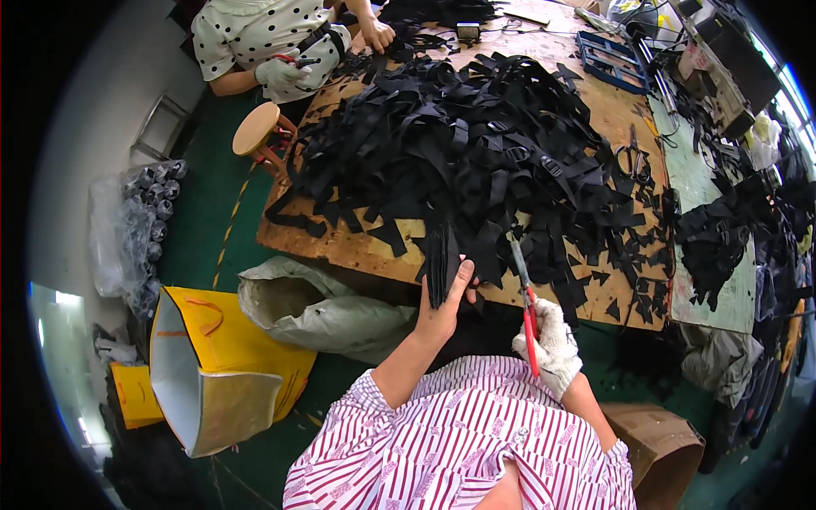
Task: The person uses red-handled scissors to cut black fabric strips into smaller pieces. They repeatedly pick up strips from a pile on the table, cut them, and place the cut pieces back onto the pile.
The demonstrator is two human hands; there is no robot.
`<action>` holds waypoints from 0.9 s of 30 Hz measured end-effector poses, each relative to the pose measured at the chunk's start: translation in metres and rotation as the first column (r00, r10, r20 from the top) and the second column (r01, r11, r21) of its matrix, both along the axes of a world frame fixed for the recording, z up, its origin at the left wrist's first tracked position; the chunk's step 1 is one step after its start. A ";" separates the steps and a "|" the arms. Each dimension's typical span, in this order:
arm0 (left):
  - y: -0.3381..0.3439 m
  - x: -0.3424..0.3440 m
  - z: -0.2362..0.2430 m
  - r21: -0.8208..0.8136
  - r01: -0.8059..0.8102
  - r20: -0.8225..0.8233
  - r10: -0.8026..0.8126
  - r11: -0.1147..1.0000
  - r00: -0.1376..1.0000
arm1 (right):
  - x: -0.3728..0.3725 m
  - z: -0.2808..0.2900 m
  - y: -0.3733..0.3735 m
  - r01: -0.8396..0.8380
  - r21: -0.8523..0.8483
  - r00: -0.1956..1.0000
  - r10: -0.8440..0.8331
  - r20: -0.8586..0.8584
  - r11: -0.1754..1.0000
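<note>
Strips in left hand, tool in right hand

The bare left hand grips stacked black strips at the worktop's near edge. The gloved right hand wraps the tool's red handles, metal tip pointing away. Beyond lies a black pile; 1 stool stands left.

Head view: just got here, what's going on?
The person's bare left hand grips a stack of black strips. Their gloved right hand holds a red-handled tool, its tip apart from the stack. A heap of black straps covers much of the wooden table. At upper left, a co-worker in polka dots also holds a red-handled tool.
</note>
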State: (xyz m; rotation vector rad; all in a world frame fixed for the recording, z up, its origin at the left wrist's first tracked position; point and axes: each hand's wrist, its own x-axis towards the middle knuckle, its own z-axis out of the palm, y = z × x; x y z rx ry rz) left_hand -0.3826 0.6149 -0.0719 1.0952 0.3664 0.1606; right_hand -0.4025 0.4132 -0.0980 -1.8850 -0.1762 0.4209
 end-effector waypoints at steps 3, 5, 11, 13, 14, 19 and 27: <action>-0.001 0.001 0.002 -0.006 -0.019 -0.008 0.019 1.000 1.000 | 0.002 0.014 0.001 -0.060 -0.055 0.998 0.060 -0.007 0.997; -0.002 0.001 0.002 -0.006 -0.024 -0.012 0.024 1.000 1.000 | 0.002 0.016 0.000 -0.085 -0.063 0.996 0.083 -0.033 0.994; -0.003 -0.004 -0.007 0.147 0.131 -0.022 -0.130 0.980 0.991 | 0.005 0.026 0.005 -0.088 -0.126 0.994 0.094 0.048 0.988; -0.004 -0.004 -0.003 0.209 0.163 -0.019 -0.163 0.964 0.987 | 0.007 0.026 0.006 -0.088 -0.171 0.991 0.103 0.085 0.981; -0.005 -0.005 0.000 0.236 0.179 -0.021 -0.179 0.955 0.984 | 0.008 0.026 0.006 -0.093 -0.198 0.989 0.114 0.097 0.976; -0.008 -0.008 0.003 0.176 0.133 -0.039 -0.128 0.975 0.991 | 0.010 0.034 0.007 -0.096 -0.269 0.978 0.142 0.155 0.958; -0.004 -0.007 -0.011 0.358 0.175 0.012 -0.192 0.917 0.981 | 0.003 0.034 0.009 -0.034 -0.181 0.996 0.050 0.080 0.983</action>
